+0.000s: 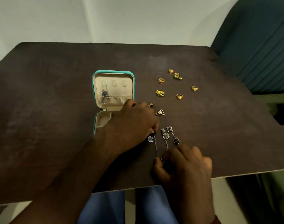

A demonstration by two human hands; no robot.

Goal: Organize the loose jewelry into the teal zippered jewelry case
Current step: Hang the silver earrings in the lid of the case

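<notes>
The teal jewelry case [133, 81] lies open on the dark table, one silver earring [104, 94] hanging on a hook in its lid. My left hand [134, 125] reaches across the case's lower half and pinches the top end of a silver chain earring [155, 145]. My right hand [186, 162] pinches the same earring's lower end near the table's front edge. Two more silver chain earrings [166, 136] [175, 136] lie just right of it. Two triangular gold earrings [160, 112] and several gold rings [179, 95] lie further back.
Two gold-and-green flower studs [160, 93] [177, 76] sit among the rings. The table's front edge [235, 174] runs right under my right hand. A teal upholstered chair [257, 46] stands at the back right. My blue-trousered legs show below the table.
</notes>
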